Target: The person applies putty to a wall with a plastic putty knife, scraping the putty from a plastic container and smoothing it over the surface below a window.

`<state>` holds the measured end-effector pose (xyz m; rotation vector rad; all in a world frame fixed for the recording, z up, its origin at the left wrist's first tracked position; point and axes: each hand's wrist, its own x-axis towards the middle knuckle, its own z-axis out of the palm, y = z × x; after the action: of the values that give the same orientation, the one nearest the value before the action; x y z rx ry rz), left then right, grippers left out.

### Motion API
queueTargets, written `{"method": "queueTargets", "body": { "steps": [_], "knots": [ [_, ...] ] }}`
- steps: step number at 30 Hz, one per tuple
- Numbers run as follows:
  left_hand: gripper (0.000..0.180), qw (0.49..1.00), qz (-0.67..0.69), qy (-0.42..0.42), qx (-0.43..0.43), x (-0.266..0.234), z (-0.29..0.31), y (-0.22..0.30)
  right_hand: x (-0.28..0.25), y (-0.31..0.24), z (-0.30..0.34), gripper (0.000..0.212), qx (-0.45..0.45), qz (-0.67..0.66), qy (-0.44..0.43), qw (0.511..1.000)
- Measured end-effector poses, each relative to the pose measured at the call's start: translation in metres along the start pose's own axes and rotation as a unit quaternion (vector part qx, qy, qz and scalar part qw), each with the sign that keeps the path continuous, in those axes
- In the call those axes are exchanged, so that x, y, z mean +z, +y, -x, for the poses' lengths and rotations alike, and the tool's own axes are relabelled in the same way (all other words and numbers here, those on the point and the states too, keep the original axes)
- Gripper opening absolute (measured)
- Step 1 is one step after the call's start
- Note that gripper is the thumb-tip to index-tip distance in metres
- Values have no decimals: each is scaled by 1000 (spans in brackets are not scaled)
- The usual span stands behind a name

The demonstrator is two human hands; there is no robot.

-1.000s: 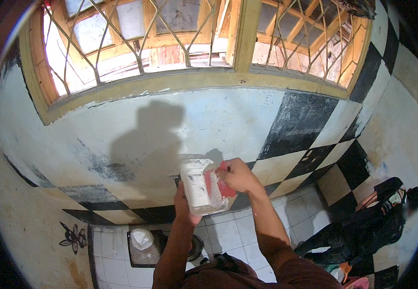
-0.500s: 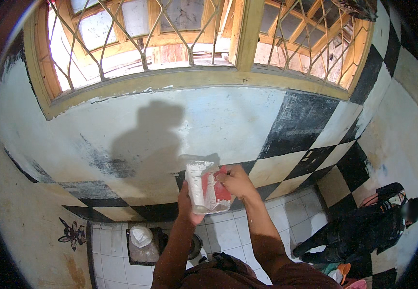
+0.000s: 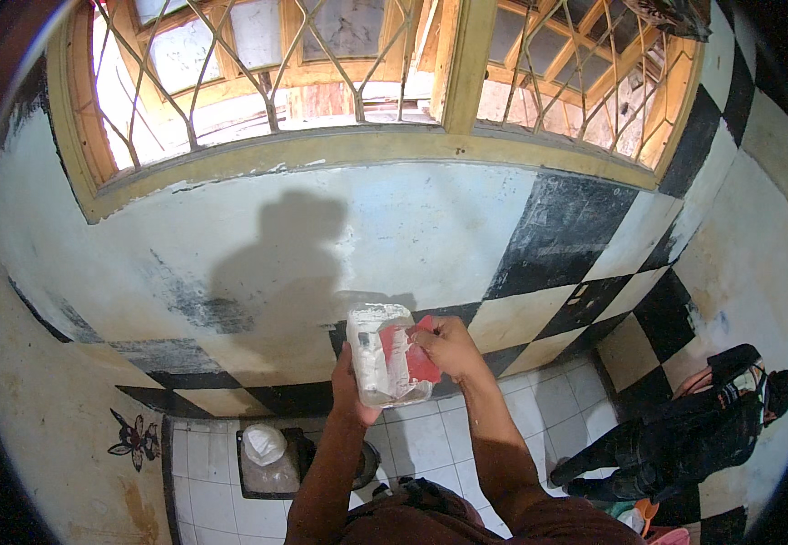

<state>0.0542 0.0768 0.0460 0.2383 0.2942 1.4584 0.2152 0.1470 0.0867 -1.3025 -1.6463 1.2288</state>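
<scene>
Nearest, two bare forearms are stretched out from a maroon garment [image 3: 448,527]. A clear plastic tub [image 3: 385,401] is held up in front of the wall, its long axis running away from the body, the far end leaning slightly left and its open side facing up. Its left side is gripped by the left hand [image 3: 348,386]; the fingers underneath are mostly hidden, so their spread cannot be told. White paste [image 3: 370,363] is heaped along the tub's left half and smeared on its far end. A flat red scraper [image 3: 425,366], streaked with white, is pinched in closed fingers by the right hand [image 3: 450,348] over the tub's right half. Its broad face is turned upward and its edge is pointed left, toward the paste; its long axis cannot be told.

Compared with half a second ago, the paste ridge is more broken, a greyish gap is exposed, and more red is shown.

Below, on white floor tiles [image 3: 208,472], a white bundle [image 3: 265,444] is set on a dark-edged square object [image 3: 277,477]. At lower right, a pink container [image 3: 675,536] is partly seen beside an orange item [image 3: 646,510]; its contents cannot be made out. Nearby, a person in dark clothes [image 3: 707,436] is seen standing.

Beyond, a patchy black-and-white wall [image 3: 430,218] is topped by a yellow-framed window [image 3: 457,145].
</scene>
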Motion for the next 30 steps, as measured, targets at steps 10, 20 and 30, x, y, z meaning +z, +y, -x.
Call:
{"method": "queueTargets", "body": {
  "steps": [10, 20, 30],
  "knots": [
    [42, 1000, -17, 15, -10, -10, -1, -13, 15, -33, 1, 17, -138, 59, -17, 989],
    [45, 998, -47, -24, 14, 5, 9, 3, 5, -9, 2, 19, -45, -30, -16, 998],
    [53, 998, -61, -7, 29, -14, 5, -5, 13, -51, 22, 18, -149, 66, 29, 986]
  ]
}}
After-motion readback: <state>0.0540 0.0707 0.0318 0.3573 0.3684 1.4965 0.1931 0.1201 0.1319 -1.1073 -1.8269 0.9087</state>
